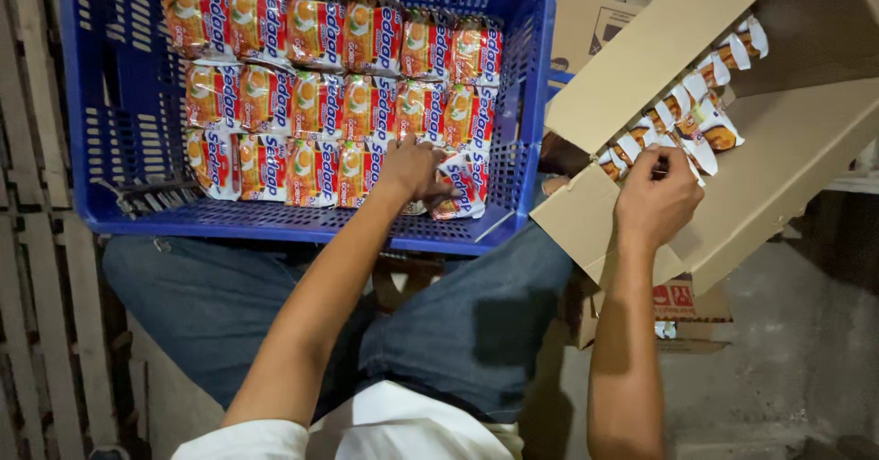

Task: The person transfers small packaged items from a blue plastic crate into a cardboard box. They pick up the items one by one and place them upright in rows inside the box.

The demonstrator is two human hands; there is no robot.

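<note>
Glossy plastic noodle pkts (366,103); blue plastic crate (311,227); matt cardboard box (778,167); denim jeans (220,304)

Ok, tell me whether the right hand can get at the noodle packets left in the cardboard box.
Probably yes. The right hand is already at the open cardboard box, fingers on the nearest noodle packets. The flaps are folded back and nothing covers the row.
</note>
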